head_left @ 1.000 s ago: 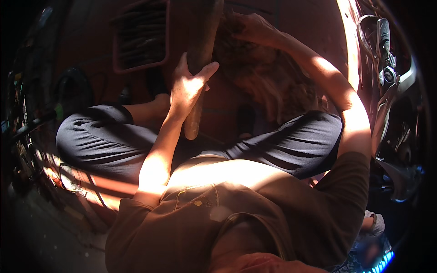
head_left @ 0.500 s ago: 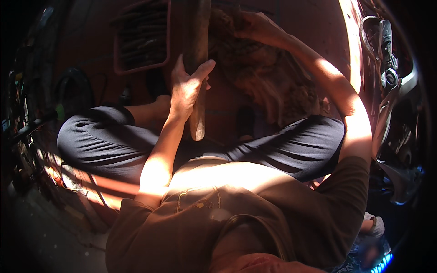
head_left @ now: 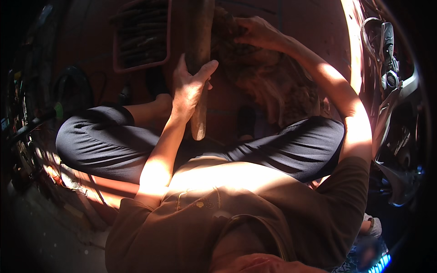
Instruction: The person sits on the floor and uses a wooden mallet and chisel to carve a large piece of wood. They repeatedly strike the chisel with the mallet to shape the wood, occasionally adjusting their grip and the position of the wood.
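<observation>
Thick stick (head_left: pixel 200 38) is gripped in left hand (head_left: pixel 185 93), pointed lengthwise away; right hand (head_left: pixel 259 32) is curled off its right side, hold unclear.

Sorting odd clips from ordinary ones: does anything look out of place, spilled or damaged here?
Nothing looks clearly damaged. A loose brown heap sprawls on the floor, right of the wooden pole in the left hand; it looks untidy compared with the sticks gathered in the pink tray. Shadow leaves unclear whether it spilled.
</observation>
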`<act>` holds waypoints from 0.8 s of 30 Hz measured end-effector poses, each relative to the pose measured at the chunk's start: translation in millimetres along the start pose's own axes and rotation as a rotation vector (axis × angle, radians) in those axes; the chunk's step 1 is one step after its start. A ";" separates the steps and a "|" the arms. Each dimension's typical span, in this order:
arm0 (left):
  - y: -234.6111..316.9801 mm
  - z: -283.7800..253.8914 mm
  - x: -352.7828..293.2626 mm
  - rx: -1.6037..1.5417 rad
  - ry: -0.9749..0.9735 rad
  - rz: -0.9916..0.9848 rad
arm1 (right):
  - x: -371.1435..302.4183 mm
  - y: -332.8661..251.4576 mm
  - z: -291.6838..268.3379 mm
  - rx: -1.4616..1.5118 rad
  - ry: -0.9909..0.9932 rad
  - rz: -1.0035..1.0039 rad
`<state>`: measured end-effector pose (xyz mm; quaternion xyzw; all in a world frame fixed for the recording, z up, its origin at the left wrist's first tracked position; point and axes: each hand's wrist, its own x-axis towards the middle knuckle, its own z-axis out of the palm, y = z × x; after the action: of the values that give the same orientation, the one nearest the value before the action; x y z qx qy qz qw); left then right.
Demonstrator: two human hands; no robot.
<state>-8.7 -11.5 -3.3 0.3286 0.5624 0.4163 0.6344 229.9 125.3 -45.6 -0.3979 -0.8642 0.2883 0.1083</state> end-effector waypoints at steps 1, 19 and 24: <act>1.2 0.5 -0.7 0.019 0.006 0.011 | 0.5 0.8 1.7 0.008 -0.004 -0.025; 2.3 -3.0 -0.9 0.153 -0.062 0.051 | 3.1 -12.5 1.1 -0.042 -0.045 -0.108; 14.7 0.0 -9.0 0.154 0.050 0.199 | 2.6 -11.7 -6.6 -0.107 -0.044 -0.128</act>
<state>-11.2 -13.1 13.6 0.4201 0.5730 0.4407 0.5487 223.6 123.9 -33.5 -0.3409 -0.9041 0.2428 0.0861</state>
